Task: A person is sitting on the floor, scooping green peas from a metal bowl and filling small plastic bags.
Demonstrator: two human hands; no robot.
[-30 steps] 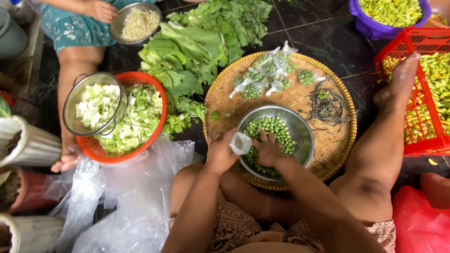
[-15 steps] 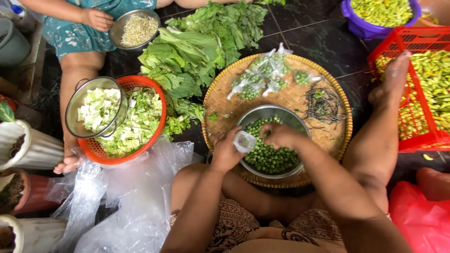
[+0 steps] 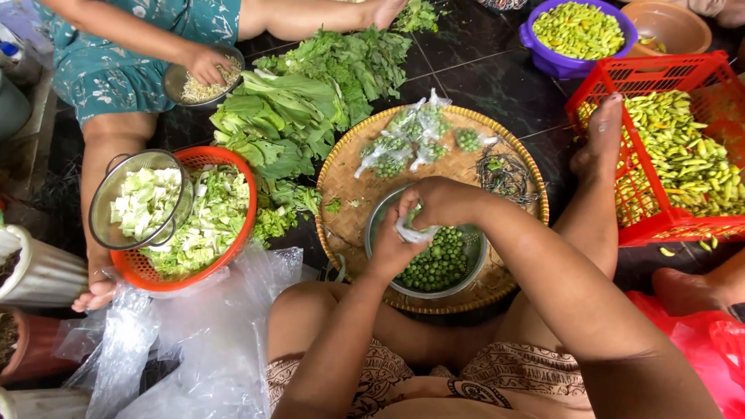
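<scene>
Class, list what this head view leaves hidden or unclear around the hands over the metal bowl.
- Small plastic bag: contents hidden by left hand and right hand.
- Metal bowl: far rim covered by both hands.
- Red crate: right part cut off by picture edge.

You have a single view, from the camera on your head, looking almost straight down at the floor (image 3: 497,70) from close above your lap. Your forearms enter from the bottom edge, and the woven tray (image 3: 349,186) sits mid-frame; another person sits at upper left.
</scene>
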